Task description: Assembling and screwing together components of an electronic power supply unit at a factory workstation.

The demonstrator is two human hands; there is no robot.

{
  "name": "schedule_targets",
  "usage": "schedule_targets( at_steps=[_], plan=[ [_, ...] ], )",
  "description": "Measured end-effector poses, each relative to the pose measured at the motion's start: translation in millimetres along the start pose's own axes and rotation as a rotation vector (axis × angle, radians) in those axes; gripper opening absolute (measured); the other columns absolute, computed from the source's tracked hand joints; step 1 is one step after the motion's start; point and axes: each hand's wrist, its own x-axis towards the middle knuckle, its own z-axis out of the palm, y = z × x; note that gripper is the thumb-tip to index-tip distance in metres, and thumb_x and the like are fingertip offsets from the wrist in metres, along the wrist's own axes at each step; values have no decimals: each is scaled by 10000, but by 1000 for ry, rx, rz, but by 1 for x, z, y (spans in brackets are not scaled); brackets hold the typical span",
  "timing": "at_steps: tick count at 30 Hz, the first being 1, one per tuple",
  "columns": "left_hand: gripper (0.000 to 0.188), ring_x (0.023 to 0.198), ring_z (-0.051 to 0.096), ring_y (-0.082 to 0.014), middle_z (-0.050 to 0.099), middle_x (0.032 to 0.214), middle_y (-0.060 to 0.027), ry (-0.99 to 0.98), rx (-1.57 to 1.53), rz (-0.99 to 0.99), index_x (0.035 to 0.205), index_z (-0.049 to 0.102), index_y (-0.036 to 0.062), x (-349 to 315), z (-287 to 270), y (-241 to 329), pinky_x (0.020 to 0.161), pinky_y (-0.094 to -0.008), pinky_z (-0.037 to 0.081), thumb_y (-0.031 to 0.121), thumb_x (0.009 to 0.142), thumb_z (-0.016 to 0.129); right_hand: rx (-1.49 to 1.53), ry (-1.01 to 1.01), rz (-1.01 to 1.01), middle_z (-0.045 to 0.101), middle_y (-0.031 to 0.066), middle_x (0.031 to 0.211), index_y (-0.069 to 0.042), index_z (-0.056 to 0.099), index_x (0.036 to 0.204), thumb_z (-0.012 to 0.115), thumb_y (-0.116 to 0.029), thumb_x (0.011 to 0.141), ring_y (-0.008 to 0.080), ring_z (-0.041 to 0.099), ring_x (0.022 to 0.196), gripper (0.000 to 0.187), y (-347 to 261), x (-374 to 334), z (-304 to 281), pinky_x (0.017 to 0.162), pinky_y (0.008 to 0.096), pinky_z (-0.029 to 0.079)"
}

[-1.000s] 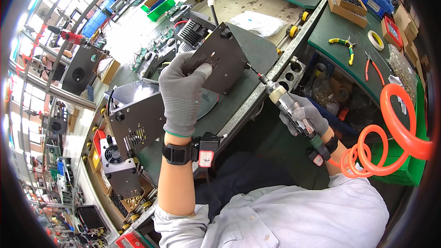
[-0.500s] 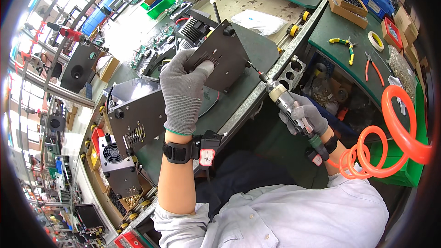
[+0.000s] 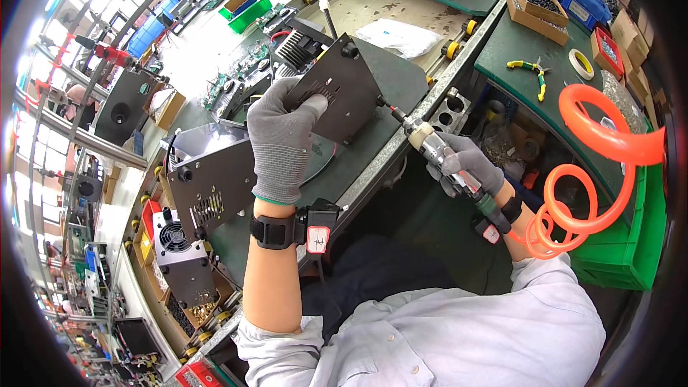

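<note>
My left hand (image 3: 281, 140), in a grey knitted glove, grips a dark metal panel (image 3: 351, 93) by its near left edge. The thumb lies over the panel's slots, and the panel is held tilted up. Black round feet sit at its corners. My gloved right hand (image 3: 473, 165) is wrapped round an air screwdriver (image 3: 432, 145). The driver's bit meets a black foot (image 3: 380, 101) at the panel's right edge; whether a screw sits there is too small to tell. Behind the panel are black finned heat sinks (image 3: 294, 49) and circuit boards.
An orange coiled hose (image 3: 573, 226) runs from the driver to the right. Yellow-green pliers (image 3: 534, 72), a tape roll (image 3: 580, 64) and a box of small black parts (image 3: 539, 11) lie on the right bench. Another slotted dark metal housing (image 3: 215, 183) stands left of my left forearm.
The panel and my left hand have shifted slightly left. My right hand has moved the driver up and left with it. The hose has swung and now covers the orange-handled tool.
</note>
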Motion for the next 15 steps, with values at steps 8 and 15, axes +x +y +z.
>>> schedule_targets(
  at_steps=[8,15],
  plan=[
    [421,880,632,-95,695,1030,-70,20,20,53,1254,604,-27,-6,10,4,803,-256,530,5,847,707,-47,17,12,605,96,869,32,518,1242,710,-257,734,146,610,538,615,-15,-18,9,471,265,522],
    [773,1180,563,-197,530,1382,-137,158,85,107,1526,335,3,-51,6,-6,1001,-343,482,14,845,699,-16,-61,115,654,158,922,99,481,1366,748,-375,711,134,589,542,851,-41,-107,-13,433,215,450]
  ],
)
